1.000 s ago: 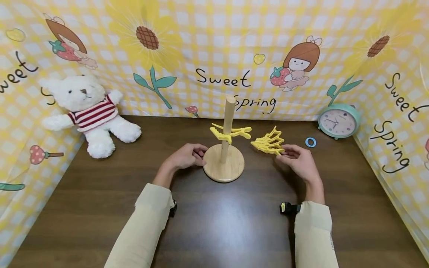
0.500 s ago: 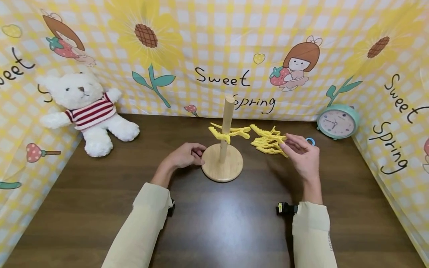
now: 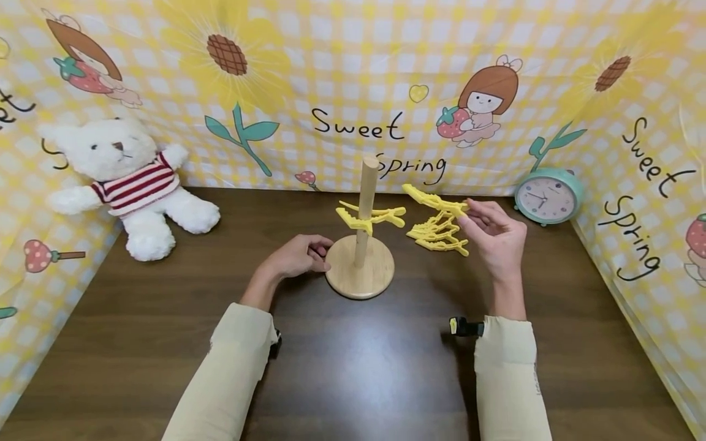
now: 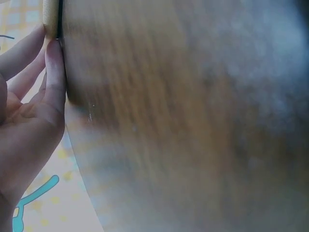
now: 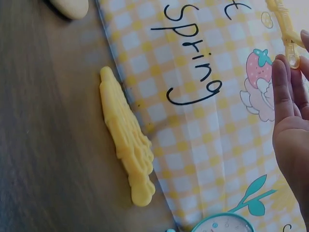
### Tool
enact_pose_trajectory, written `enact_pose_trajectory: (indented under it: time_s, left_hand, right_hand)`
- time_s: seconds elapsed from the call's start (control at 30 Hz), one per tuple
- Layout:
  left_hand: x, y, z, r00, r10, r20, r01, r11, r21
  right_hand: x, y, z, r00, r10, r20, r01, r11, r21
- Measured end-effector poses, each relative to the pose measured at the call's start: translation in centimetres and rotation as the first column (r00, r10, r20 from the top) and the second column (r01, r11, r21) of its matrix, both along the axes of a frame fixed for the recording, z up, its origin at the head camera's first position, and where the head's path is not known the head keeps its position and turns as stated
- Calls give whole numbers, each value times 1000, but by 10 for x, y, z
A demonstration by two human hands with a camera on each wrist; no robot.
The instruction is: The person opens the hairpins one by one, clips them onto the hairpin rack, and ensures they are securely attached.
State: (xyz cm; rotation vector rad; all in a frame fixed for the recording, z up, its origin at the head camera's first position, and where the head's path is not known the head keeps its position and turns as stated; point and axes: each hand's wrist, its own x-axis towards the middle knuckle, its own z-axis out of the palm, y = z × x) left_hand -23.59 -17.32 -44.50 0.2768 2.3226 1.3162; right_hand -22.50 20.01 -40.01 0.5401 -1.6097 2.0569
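Yellow clip (image 3: 432, 199) sits pinched in our right hand (image 3: 496, 236), lifted above the clip pile (image 3: 438, 236) on the worktop (image 3: 353, 367), near the post (image 3: 364, 208). Our left hand (image 3: 298, 256) rests loosely curled against the stand's base (image 3: 360, 277), likely steadying it.

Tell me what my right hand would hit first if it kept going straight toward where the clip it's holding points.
Probably the wooden post. The right hand pinches a yellow clip whose tip aims left at the post, above the clip already on it. Depth is unclear, so it might pass just behind.
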Motion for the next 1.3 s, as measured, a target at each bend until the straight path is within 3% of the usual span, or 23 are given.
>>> enact_pose_trajectory:
  time_s: [0.17,0.5,0.77,1.3]
  left_hand:
    - [1,-4,-1,1000,-10,-2,10,1000,3]
    - [-8,1,5,999,-13,-36,13,1000,0]
    - [-5,-4,-4,999,-34,-17,34,999,-3]
    - [1,0,0,1000,-13,-21,13,1000,-16]
  right_hand:
    - [2,-7,5,999,38,-7,-38,998,-41]
    - [-4,-15,24,993,93,-76,-92,996,22]
    - [2,-28,18,992,98,-74,-88,988,128]
    - [4,-54,24,987,137,-86,-114,966,233]
